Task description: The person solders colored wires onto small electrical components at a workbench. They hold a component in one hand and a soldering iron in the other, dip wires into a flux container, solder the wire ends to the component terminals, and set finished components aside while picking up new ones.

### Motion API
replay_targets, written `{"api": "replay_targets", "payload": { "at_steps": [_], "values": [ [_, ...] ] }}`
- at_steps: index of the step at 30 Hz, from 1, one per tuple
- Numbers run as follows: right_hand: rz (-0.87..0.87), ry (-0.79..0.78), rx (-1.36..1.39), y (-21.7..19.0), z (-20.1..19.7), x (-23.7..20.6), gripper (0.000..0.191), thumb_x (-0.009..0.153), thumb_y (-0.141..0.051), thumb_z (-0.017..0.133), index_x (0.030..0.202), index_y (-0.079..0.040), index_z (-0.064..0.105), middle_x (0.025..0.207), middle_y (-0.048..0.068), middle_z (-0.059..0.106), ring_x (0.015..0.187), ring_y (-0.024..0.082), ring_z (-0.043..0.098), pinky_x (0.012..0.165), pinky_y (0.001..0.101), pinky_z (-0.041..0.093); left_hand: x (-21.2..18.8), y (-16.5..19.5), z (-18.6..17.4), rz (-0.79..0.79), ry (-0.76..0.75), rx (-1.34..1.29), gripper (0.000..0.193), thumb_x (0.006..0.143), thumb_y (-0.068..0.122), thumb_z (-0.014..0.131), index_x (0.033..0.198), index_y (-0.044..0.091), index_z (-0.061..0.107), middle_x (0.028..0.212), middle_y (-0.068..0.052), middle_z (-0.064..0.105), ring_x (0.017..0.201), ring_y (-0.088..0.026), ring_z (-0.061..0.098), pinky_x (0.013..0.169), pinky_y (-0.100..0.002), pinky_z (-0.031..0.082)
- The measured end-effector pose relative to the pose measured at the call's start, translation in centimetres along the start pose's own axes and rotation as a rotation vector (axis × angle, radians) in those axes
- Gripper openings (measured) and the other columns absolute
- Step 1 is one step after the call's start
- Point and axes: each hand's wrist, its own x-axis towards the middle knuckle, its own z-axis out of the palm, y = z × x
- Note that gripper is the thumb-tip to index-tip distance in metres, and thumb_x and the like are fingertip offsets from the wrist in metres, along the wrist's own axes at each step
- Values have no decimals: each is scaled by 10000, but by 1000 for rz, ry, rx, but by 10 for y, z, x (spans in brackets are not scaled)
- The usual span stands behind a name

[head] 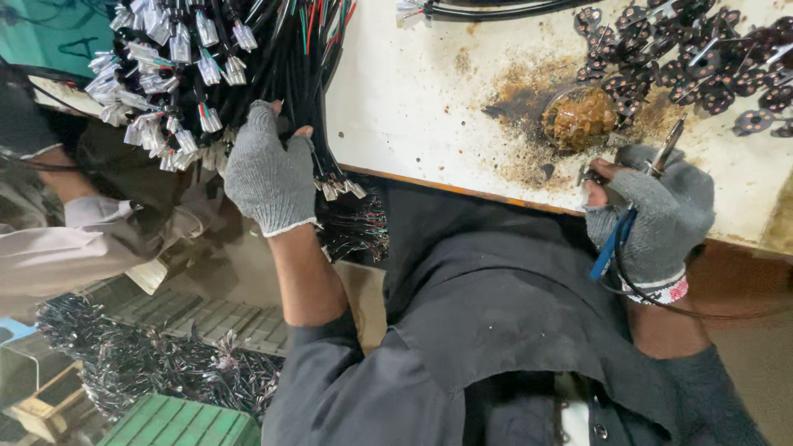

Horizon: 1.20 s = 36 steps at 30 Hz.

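Two gloved hands, wire work.
Left hand (pixel 270 169) grip closed on black wire bundle (pixel 273 58); right hand (pixel 657 215) grip holds metal tool (pixel 667 144) at tabletop (pixel 413 99) edge.

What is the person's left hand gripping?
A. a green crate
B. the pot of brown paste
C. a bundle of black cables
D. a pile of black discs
C: the gloved left hand closes around the bundle of black cables hanging off the table edge, while the right hand holds a metal tool.
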Motion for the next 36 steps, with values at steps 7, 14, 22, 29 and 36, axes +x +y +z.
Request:
{"api": "replay_targets", "payload": {
  "at_steps": [7, 14, 22, 29, 36],
  "values": [
    [-53, 57, 12, 6, 2, -6, 242, 1001, -362, 834, 1035, -124, 802, 1039, 120, 711, 940, 324, 617, 836, 419, 481, 3, -3, -14, 164, 45, -33, 301, 846, 230, 858, 1091, 107, 734, 980, -91, 726, 898, -327, 700, 749, -438, 530],
    [-17, 64, 151, -4, -12, 3, 250, 964, -260, 837, 1094, -64, 751, 1069, 157, 749, 887, 320, 655, 836, 400, 508, -28, 32, -53, 341, 49, -412, 163, 895, 70, 798, 1048, 66, 741, 973, -100, 712, 865, -280, 724, 758, -367, 569],
    [107, 177, 769, -2, -19, -23, 536, 944, -181, 776, 1250, -37, 360, 1082, 141, 695, 1079, 183, 704, 938, 328, 527, -94, 127, 11, 628, -605, -939, 255, 715, 97, 829, 961, 108, 763, 846, -88, 700, 775, -287, 705, 683, -364, 553],
    [357, -110, 896, 31, -17, -34, 120, 906, -96, 778, 984, -18, 732, 867, 76, 732, 750, 112, 672, 674, 269, 538, -105, 135, 47, 828, -898, -728, 238, 767, 205, 809, 977, 131, 727, 870, -90, 707, 855, -323, 711, 724, -416, 550],
    [373, -246, 819, 25, 0, -40, 150, 865, -140, 822, 870, -34, 718, 850, 68, 727, 778, 142, 697, 731, 280, 546, -118, 159, 48, 610, -951, -1200, 320, 981, 279, 681, 1194, 51, 610, 987, -139, 669, 889, -328, 705, 783, -401, 554]
  ]
}}
